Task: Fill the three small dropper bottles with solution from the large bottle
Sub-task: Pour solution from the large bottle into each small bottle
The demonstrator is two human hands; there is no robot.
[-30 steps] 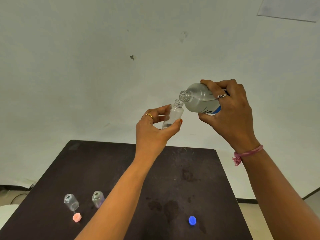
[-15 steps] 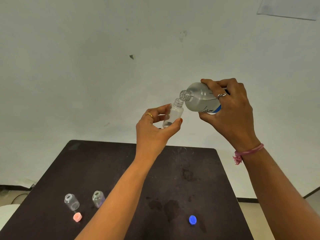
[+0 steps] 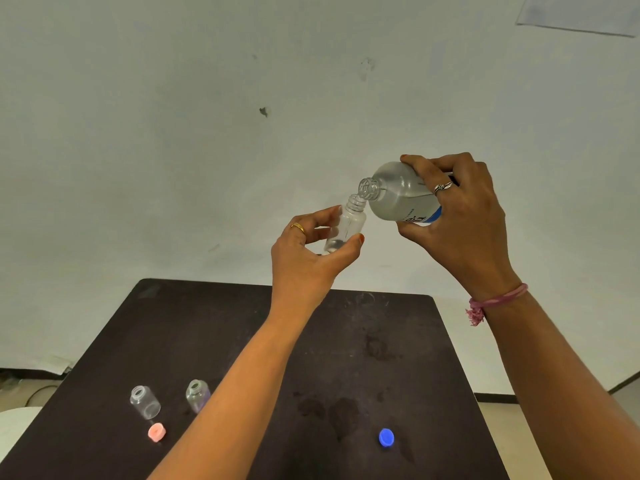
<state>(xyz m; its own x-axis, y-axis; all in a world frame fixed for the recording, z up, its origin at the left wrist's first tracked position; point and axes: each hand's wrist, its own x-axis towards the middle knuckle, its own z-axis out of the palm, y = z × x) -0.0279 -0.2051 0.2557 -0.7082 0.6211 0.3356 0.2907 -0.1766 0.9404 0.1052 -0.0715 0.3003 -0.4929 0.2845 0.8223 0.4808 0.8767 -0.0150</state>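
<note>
**Dropper bottle held under the tilted large bottle**

Dropper bottle [image 3: 346,226] is pinched between the thumb and fingers of the left hand [image 3: 311,258], raised well above the table [image 3: 242,341], its long axis near upright and leaning slightly right. The large bottle [image 3: 398,192] is gripped round its body by the right hand [image 3: 460,216] and tilted down to the left, its mouth just above and touching or nearly touching the small neck. A little liquid is seen at the small bottle's bottom. Two more open small bottles [image 3: 145,401] [image 3: 197,394] stand on the table, well apart from the hands; filling is judged barely begun.
</note>
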